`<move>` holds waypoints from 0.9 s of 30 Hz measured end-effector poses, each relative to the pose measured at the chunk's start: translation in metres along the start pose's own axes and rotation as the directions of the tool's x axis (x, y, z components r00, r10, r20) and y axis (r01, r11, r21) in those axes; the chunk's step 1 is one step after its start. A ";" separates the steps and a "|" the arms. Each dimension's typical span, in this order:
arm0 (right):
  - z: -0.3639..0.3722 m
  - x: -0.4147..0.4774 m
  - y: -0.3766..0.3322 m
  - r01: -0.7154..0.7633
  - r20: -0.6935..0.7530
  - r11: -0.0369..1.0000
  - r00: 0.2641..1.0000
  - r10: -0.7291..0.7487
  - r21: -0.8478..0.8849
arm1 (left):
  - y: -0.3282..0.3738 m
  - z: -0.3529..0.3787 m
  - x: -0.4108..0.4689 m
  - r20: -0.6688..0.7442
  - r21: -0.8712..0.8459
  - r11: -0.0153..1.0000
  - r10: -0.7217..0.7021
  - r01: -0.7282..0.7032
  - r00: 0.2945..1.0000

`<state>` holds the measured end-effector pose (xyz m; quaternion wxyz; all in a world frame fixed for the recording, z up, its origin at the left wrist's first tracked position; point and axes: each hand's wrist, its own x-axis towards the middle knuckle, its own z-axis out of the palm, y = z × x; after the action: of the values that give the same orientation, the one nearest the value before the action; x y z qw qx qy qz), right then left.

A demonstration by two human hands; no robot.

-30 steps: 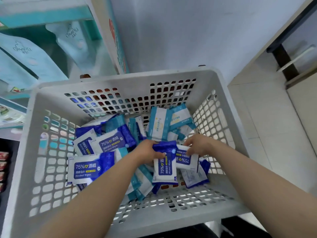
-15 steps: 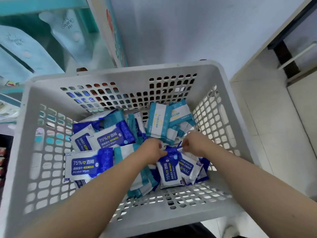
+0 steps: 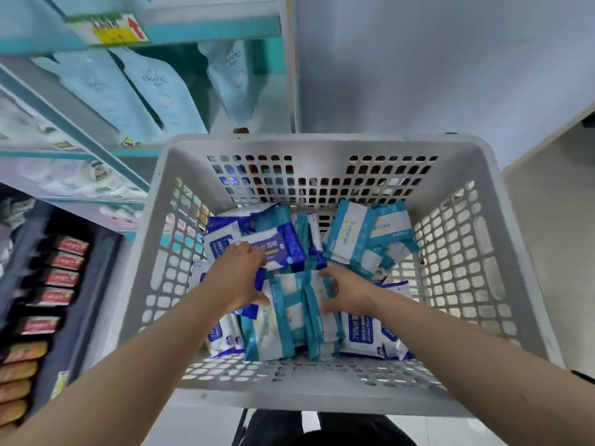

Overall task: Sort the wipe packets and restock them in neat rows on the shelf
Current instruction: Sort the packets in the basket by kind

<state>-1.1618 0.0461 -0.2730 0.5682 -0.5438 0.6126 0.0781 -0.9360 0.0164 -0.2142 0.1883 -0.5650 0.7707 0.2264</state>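
Looking down through the head camera, I read "75% 酒精" on a dark blue packet (image 3: 280, 249) that lies face up in the white basket (image 3: 322, 144), its long axis running left to right with the print upright to me. A second blue packet (image 3: 360, 329) at the near right carries "75%" and "Alcohol Wipes" sideways, its long axis pointing away from me.

Between the hands a bundle of teal-and-white packets (image 3: 289, 317) stands on edge, long axes also near to far; their print is too blurred to read.

The left hand (image 3: 238, 278) is spread, fingers resting flat on the dark blue packet. The right hand (image 3: 349, 294) touches the bundle's right side; I cannot tell whether it grips or only presses.

On the shelf (image 3: 209, 30) to the left, pale blue pouches (image 3: 154, 91) read "Giving".
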 end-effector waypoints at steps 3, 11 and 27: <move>0.004 0.002 0.003 0.047 -0.019 0.999 0.999 -0.047 -0.001 | 0.002 0.001 0.001 -0.007 0.020 0.999 0.038 -0.038 0.999; 0.016 0.000 -0.003 0.065 -0.006 0.989 0.998 -0.066 -0.130 | 0.010 0.006 0.007 0.031 0.092 0.991 0.096 -0.099 0.995; -0.032 -0.017 0.007 0.015 -0.155 0.974 0.988 0.020 0.224 | 0.009 -0.014 0.018 0.273 -0.137 0.990 0.083 -0.047 0.959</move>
<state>-1.1909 0.0362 -0.2522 0.5762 -0.4798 0.6608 -0.0339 -0.9505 -0.0030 -0.2116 0.2501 -0.5130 0.7387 0.3587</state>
